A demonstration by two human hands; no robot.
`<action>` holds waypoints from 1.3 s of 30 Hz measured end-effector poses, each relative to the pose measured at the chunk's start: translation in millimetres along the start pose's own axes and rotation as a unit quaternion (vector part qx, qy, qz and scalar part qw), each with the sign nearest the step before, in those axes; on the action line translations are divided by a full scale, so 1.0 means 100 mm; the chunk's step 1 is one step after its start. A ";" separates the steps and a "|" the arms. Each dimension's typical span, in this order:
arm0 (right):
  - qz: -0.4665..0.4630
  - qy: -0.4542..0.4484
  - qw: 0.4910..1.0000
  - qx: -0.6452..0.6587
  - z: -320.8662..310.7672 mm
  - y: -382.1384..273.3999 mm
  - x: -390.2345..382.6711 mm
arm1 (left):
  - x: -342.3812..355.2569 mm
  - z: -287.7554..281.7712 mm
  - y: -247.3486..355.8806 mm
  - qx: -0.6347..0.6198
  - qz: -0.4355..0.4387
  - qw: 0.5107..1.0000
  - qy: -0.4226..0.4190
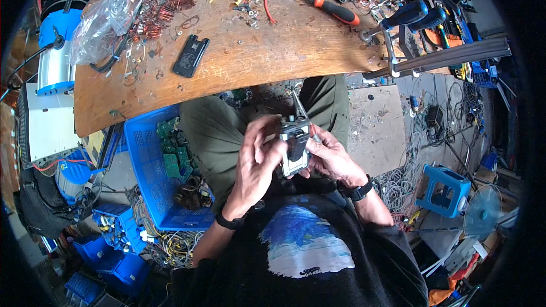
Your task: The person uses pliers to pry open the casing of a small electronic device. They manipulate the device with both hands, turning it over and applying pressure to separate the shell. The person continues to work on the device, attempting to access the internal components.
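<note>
Device (294, 141) between both hands

Its long axis points from the chest (310, 241) toward the surface (250, 51). The left hand (256, 156) grips its left side, the right hand (336, 158) its right (any tool there, I can't tell).

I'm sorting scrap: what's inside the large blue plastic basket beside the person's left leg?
Flat green circuit boards and a dark brownish jumble too unclear to identify. Anything beneath them is covered.
</note>
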State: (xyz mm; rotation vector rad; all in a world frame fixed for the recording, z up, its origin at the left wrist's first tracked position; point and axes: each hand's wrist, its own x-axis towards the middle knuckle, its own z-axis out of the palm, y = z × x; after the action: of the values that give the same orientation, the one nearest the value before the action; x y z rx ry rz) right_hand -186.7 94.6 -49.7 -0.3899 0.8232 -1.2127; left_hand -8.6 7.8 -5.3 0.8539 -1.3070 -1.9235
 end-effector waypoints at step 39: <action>-0.162 0.140 0.906 -0.365 0.42 -0.04 0.06 | 0.12 -0.19 -0.04 -0.031 -0.057 0.991 0.113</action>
State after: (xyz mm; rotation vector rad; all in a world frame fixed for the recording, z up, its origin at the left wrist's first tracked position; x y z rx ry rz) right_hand -157.8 81.3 -21.3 -1.0105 1.5119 -1.2449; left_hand -0.9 -10.3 -16.3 1.1010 -1.0787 -1.8792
